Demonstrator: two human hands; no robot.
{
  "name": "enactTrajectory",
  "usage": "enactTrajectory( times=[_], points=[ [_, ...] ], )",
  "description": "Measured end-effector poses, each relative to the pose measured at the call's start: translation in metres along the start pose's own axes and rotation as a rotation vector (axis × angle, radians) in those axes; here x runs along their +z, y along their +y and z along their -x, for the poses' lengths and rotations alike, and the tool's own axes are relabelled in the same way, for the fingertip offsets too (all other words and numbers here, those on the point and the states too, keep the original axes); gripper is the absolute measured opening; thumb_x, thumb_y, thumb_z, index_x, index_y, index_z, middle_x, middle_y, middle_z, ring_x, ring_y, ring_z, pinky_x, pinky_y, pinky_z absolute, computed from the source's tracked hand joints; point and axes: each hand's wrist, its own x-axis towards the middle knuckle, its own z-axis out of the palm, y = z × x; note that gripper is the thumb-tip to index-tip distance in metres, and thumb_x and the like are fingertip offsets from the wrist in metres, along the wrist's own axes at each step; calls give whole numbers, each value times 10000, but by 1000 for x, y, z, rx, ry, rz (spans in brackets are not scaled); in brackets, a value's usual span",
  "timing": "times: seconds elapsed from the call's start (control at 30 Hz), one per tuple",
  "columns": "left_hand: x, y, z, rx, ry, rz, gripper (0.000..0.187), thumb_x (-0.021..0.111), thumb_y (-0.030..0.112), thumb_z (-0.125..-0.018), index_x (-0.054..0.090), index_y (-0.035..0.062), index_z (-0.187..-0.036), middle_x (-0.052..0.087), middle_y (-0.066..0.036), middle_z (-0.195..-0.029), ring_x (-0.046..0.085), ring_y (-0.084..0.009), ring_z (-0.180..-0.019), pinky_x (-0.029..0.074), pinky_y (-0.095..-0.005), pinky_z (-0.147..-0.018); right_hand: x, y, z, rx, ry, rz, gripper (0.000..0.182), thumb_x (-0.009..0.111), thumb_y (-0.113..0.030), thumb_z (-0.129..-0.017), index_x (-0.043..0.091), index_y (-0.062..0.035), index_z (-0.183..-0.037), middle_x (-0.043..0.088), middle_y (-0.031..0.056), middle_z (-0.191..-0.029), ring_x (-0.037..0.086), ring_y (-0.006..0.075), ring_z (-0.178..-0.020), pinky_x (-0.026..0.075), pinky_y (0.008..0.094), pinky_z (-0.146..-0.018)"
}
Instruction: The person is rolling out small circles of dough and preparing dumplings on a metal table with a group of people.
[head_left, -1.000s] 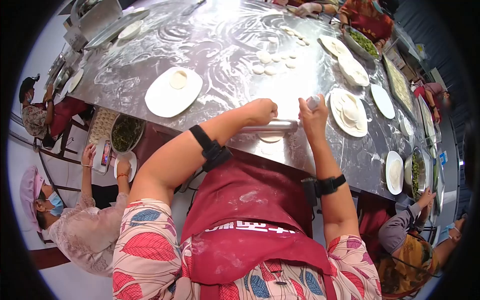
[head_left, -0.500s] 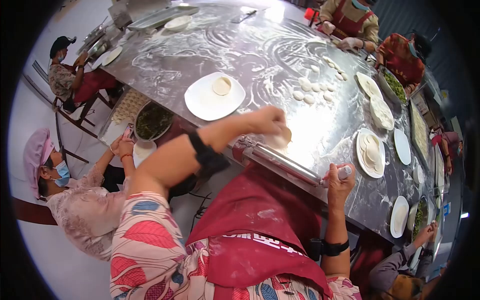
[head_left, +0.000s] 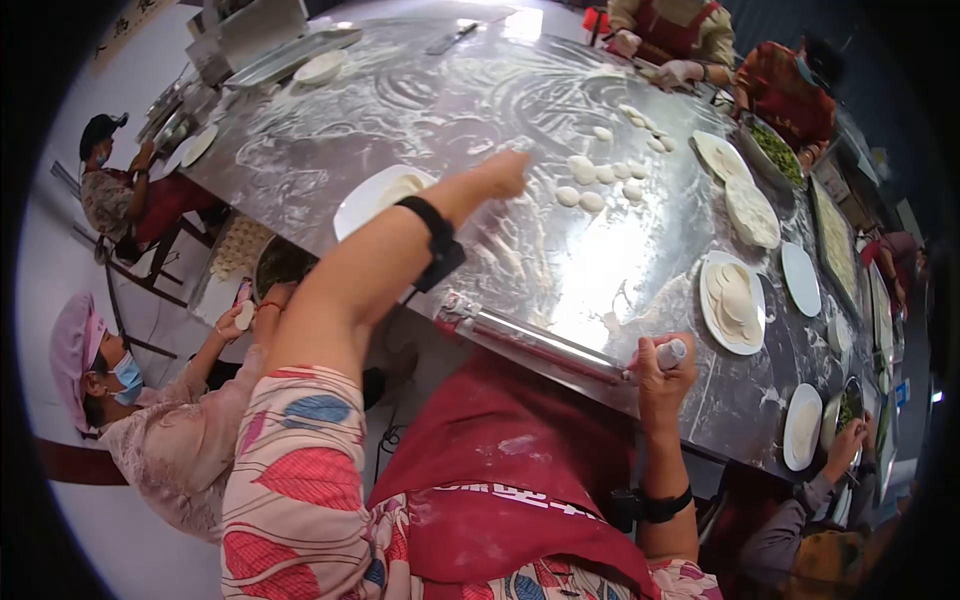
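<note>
My left hand (head_left: 500, 176) reaches over the floured metal table, its fingers stretched forward and somewhat blurred. No dough shows in it. It is short of several small dough pieces (head_left: 581, 170). My right hand (head_left: 664, 378) is wrapped round a pale-ended handle (head_left: 671, 352) at the right end of a shiny roller (head_left: 545, 337) along the table's near edge. Behind my left forearm a white plate (head_left: 362, 200) is partly hidden, with a thin round dough wrapper (head_left: 402, 187) on it.
On the right are a plate of wrappers (head_left: 712, 318), a white plate (head_left: 800, 280) and large dough sheets (head_left: 750, 212). Co-workers sit around the table. One in a pink cap (head_left: 76, 345) is close on my left, beside a bowl of greens (head_left: 278, 262).
My left hand has moved from above the roller, where it held a dough wrapper, forward toward the dough pieces. That wrapper no longer shows in it. My right hand stays on the handle.
</note>
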Motion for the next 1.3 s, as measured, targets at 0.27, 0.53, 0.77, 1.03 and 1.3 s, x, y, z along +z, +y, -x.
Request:
enactTrajectory(
  times=[0.27, 0.53, 0.77, 1.03, 1.3],
  points=[
    [48, 85, -4, 96, -32, -159, 249, 600, 122, -752, 605, 40, -987, 596, -162, -1056, 577, -330, -1006, 471, -411, -833, -1, -5, 11, 40, 8, -38, 158, 635, -19, -837, 482, -55, -835, 543, 9, -632, 536, 68, -550, 432, 211, -499],
    [58, 102, 76, 159, -304, 239, 283, 746, 177, -658, 584, 9, -817, 606, -104, -720, 583, -201, -679, 458, -329, -602, -3, -4, 19, 61, 22, -31, 165, 633, -6, -823, 477, -57, -819, 549, 13, -626, 530, 65, -536, 425, 213, -489],
    [68, 122, 104, 187, -407, 514, 138, 665, 87, -744, 626, -11, -834, 626, -80, -738, 582, -158, -674, 465, -312, -625, 7, -1, -27, 25, -3, 56, 180, 642, -60, -818, 464, -52, -796, 541, 22, -613, 526, 80, -517, 426, 232, -471],
    [79, 112, 106, 168, -245, 453, 179, 575, 37, -721, 628, 10, -890, 623, -105, -736, 587, -197, -696, 466, -322, -639, 2, -3, 2, 9, 10, -22, 199, 647, -80, -815, 451, -44, -803, 532, 21, -611, 535, 88, -512, 430, 231, -460],
    [73, 129, 110, 231, -152, 281, 131, 634, 128, -730, 693, 40, -806, 674, -134, -776, 649, -246, -751, 495, -345, -701, 9, -8, -24, 21, 29, 87, 200, 648, -69, -810, 450, -37, -807, 527, 25, -615, 519, 89, -488, 417, 241, -435]
  ],
)
